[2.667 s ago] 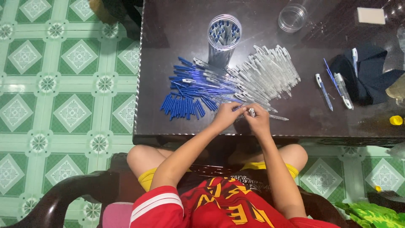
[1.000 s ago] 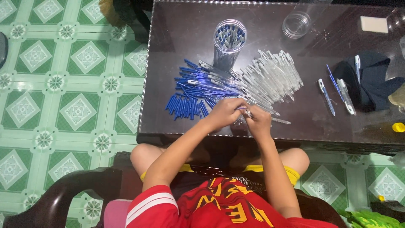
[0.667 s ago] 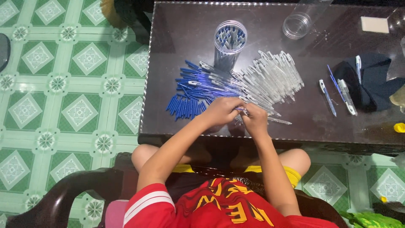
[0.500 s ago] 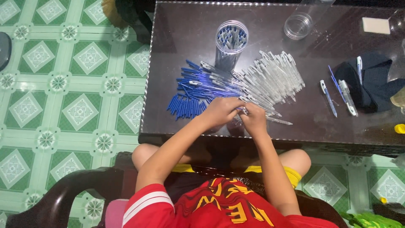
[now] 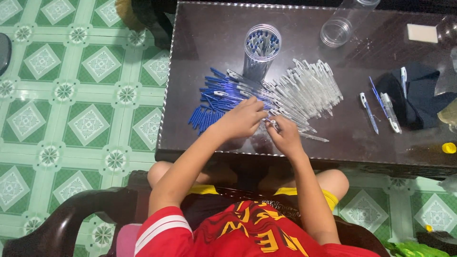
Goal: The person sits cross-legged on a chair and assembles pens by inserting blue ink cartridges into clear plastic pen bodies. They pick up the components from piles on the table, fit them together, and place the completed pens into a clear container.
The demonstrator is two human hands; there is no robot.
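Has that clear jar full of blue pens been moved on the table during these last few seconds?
No. The clear jar stands at the same spot behind the pile of blue pen parts; only the camera shifted.

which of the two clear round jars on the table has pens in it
The upright clear plastic jar behind the blue pen pile holds blue-tipped pens; the other clear jar, farther right, lies tipped and empty.

small pen part (image 5: 272, 124), pale and thin, pinched between the fingertips of both hands at the near edge of the dark table; too small to tell its exact shape. just behind it, a heap of clear pen barrels (image 5: 309, 93) fanned out slantwise, touching a heap of blue pen pieces (image 5: 216, 102) lying to its left, many side by side.
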